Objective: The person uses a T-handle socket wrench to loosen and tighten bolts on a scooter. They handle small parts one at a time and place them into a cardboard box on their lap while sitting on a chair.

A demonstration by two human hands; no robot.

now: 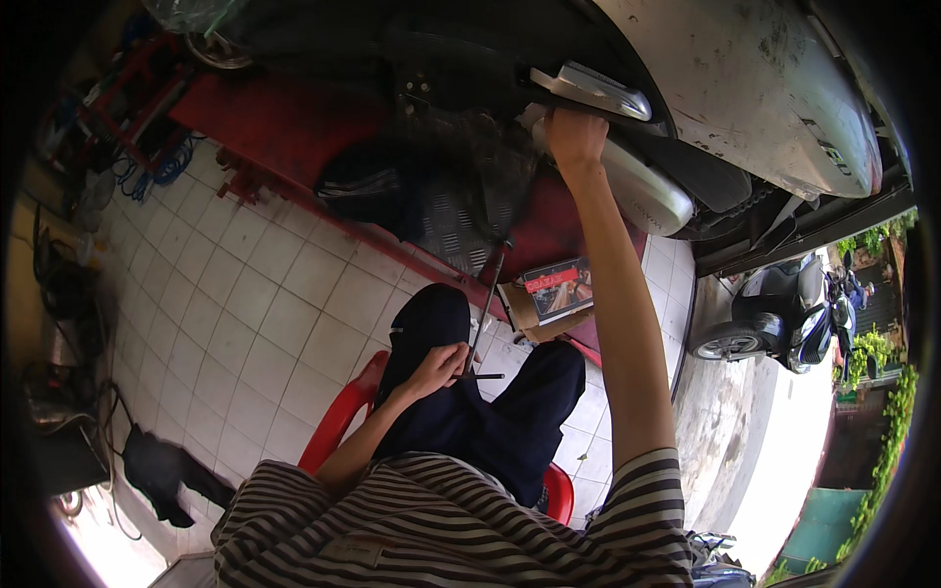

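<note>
My left hand [439, 369] rests over my thigh, closed around the handle end of a dark T-handle wrench [488, 304]. Its long shaft slants up and away toward the red lift bench. My right arm is stretched far forward to a scooter. There my right hand [576, 137] is curled at the front end of a silver exhaust muffler cover [642, 191], just below a silver passenger footrest [598, 90]. Its fingertips are hidden, so what they grip cannot be made out. Above spreads the scooter's scuffed silver body panel [735, 88].
The scooter stands on a red lift bench [265, 118]. An opened cardboard box [559, 294] sits at its near edge. I sit on a red plastic chair [338, 412] on white floor tiles [245, 294]. Another scooter [784, 314] is parked outside, right. Blue hose [157, 176] lies far left.
</note>
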